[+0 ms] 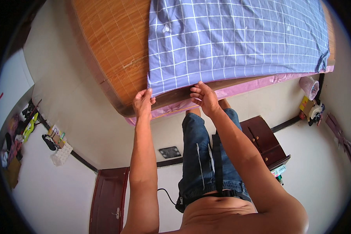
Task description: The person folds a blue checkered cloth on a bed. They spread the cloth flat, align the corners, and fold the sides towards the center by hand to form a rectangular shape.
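Observation:
A blue-violet cloth with a white grid and small hearts [210, 44] lies over the right part of a bed with a brown woven sleeping mat [114, 38]. My left hand [144, 102] pinches the cloth's near left corner between thumb and fingers. Farther right along the same hem, my right hand [204, 96] has its thumb and index finger at the edge, the other fingers loosely curled below. Between my hands the hem hangs slightly over the mat's dark border. A pink patterned bed cover [239, 91] shows beneath the mat. Wrinkles cross the cloth's upper part.
A dark red wooden cabinet [260, 137] stands right of my legs. A flat scale [169, 152] lies left of them. A lined waste bin [309, 87] is near the bed's right end. Boxes and loose items lie along both walls, and a dark red door [108, 199] is at lower left.

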The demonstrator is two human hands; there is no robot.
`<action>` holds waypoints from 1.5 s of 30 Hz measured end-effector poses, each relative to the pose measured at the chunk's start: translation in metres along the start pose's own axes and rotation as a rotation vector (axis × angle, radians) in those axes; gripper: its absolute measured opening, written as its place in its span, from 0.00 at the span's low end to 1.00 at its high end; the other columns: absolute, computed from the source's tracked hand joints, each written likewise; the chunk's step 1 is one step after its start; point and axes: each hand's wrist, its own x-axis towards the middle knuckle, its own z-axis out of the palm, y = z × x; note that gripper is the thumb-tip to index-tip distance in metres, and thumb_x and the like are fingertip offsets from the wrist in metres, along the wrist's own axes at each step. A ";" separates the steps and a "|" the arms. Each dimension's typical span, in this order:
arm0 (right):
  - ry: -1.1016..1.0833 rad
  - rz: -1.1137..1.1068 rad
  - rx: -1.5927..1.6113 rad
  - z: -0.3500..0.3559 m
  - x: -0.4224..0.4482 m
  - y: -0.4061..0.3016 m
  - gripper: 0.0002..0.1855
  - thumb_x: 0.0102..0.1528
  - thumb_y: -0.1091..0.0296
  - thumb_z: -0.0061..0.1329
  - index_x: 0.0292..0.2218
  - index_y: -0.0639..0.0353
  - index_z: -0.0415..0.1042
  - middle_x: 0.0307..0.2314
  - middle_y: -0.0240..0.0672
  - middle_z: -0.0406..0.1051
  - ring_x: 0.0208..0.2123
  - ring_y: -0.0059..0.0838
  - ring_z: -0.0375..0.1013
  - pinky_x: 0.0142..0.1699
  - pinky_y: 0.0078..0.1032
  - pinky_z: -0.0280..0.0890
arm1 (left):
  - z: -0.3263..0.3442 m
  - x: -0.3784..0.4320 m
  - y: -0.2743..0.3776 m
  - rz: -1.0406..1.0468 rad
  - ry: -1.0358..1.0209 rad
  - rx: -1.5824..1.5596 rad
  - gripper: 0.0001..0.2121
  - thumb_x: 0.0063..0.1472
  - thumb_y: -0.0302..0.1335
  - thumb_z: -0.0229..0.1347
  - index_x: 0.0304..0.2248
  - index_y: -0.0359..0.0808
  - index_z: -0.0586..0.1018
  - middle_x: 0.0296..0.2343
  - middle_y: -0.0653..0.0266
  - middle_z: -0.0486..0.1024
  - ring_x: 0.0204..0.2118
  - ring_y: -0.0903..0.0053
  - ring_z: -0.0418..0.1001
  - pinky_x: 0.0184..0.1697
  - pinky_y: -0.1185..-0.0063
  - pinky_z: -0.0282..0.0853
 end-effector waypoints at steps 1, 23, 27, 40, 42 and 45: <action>0.014 -0.010 -0.006 0.000 0.000 -0.004 0.17 0.53 0.54 0.48 0.38 0.57 0.65 0.28 0.32 0.70 0.27 0.25 0.71 0.32 0.25 0.68 | -0.001 0.001 0.000 0.009 0.001 0.021 0.11 0.56 0.31 0.58 0.35 0.33 0.73 0.24 0.69 0.70 0.22 0.84 0.69 0.25 0.86 0.68; 0.082 0.001 -0.022 -0.022 0.012 0.005 0.09 0.57 0.64 0.38 0.36 0.60 0.61 0.25 0.37 0.67 0.26 0.31 0.72 0.29 0.28 0.71 | -0.008 -0.023 -0.020 0.072 0.008 0.249 0.11 0.58 0.31 0.54 0.33 0.29 0.75 0.23 0.68 0.72 0.20 0.85 0.69 0.21 0.85 0.67; 0.027 0.005 0.031 -0.023 0.012 0.008 0.08 0.57 0.65 0.38 0.35 0.59 0.61 0.26 0.38 0.68 0.26 0.30 0.71 0.31 0.28 0.70 | 0.000 -0.034 -0.018 0.063 0.033 0.188 0.11 0.58 0.31 0.54 0.34 0.29 0.75 0.24 0.68 0.73 0.20 0.85 0.70 0.21 0.86 0.67; -0.030 -0.085 -0.009 -0.034 0.007 0.034 0.09 0.57 0.63 0.40 0.34 0.58 0.63 0.28 0.36 0.70 0.26 0.27 0.70 0.32 0.26 0.69 | -0.002 -0.035 -0.032 0.218 0.089 0.285 0.14 0.59 0.35 0.52 0.32 0.29 0.76 0.19 0.63 0.76 0.16 0.83 0.71 0.20 0.83 0.67; -0.065 -0.082 -0.010 -0.046 0.013 0.040 0.07 0.57 0.65 0.39 0.33 0.58 0.64 0.26 0.37 0.70 0.24 0.27 0.70 0.30 0.24 0.70 | -0.001 -0.030 -0.037 0.223 0.050 0.295 0.15 0.59 0.37 0.51 0.29 0.29 0.76 0.17 0.62 0.76 0.16 0.81 0.72 0.20 0.81 0.67; 0.025 -0.098 -0.118 -0.026 -0.004 0.057 0.08 0.56 0.67 0.40 0.34 0.61 0.66 0.26 0.38 0.70 0.23 0.27 0.70 0.28 0.21 0.69 | -0.031 -0.030 -0.042 0.138 -0.013 0.184 0.15 0.60 0.37 0.50 0.29 0.31 0.76 0.18 0.63 0.75 0.17 0.81 0.71 0.20 0.82 0.67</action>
